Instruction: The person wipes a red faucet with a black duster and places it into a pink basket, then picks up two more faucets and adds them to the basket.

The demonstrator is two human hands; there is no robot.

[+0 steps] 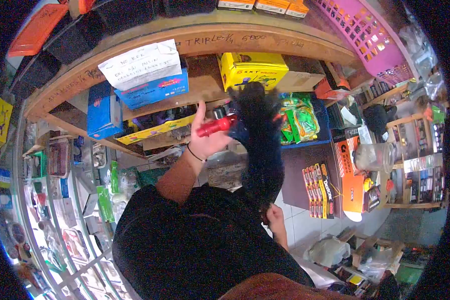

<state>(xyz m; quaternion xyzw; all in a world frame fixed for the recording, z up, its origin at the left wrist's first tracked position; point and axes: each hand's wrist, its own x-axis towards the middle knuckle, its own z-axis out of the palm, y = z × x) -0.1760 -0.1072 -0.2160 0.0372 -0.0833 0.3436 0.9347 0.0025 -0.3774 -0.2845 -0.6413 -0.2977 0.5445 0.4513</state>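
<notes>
My left hand [208,146], with a black band on its wrist, is raised before the shelf. It holds a shiny red cylinder that looks like a small flashlight [216,126] across the palm, thumb pointing up. Close beside it rises a black feather duster [261,145], its fluffy end blurred and overlapping the red cylinder's right tip. Lower down, my right hand [276,223] is closed around the duster's handle end, which is partly hidden. The duster's top reaches in front of a yellow box [252,70] on the shelf.
A wooden shelf [195,42] carries blue boxes [155,90] under a handwritten paper [144,67]. Green packets [300,117] lie to the right, above a brown cabinet [296,175]. A clear jar [374,157] and a pink basket [370,35] stand at the right; glass shelving [70,200] lines the left.
</notes>
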